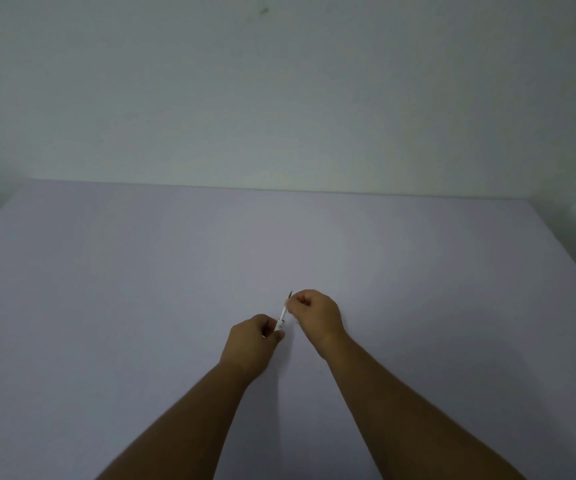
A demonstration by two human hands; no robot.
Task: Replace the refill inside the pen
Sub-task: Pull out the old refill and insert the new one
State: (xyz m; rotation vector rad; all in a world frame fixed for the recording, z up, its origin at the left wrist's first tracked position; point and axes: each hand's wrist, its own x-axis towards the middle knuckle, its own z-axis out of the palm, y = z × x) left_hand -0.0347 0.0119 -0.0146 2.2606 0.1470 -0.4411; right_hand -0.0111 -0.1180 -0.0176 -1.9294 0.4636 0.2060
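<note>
A thin white pen (283, 316) with a dark tip is held between both hands above the middle of the table. My left hand (250, 342) grips its lower end with closed fingers. My right hand (316, 315) pinches the upper end, where the dark tip pokes out past the fingers. Most of the pen's ends are hidden in the hands, and I cannot tell whether a refill is in it.
A pale lilac table (141, 289) fills the lower half of the view. A plain grey-white wall (279, 98) stands behind its far edge. The table's left corner drops off at the far left.
</note>
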